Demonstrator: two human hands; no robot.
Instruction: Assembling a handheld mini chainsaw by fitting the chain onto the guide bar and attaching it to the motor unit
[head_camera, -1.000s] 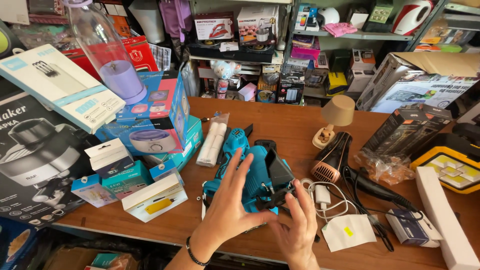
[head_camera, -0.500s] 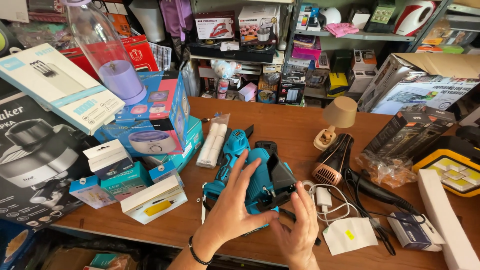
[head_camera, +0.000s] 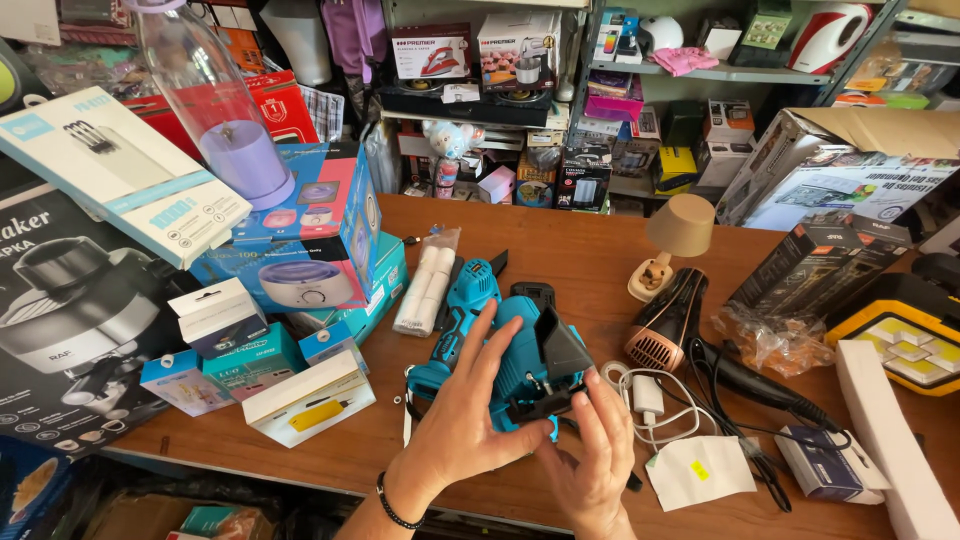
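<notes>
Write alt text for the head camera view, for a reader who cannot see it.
Two bare hands hold a teal and black cordless power tool over a cluttered wooden table: the left hand cups its side, the right hand touches its black underside. Product boxes lie to the left, a hair dryer and cables to the right.

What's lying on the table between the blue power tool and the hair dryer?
In the head view, a white charger with its coiled cable lies between the blue power tool and the hair dryer.

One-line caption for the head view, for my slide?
Left hand and right hand grip a teal power tool over a cluttered wooden table.
</notes>
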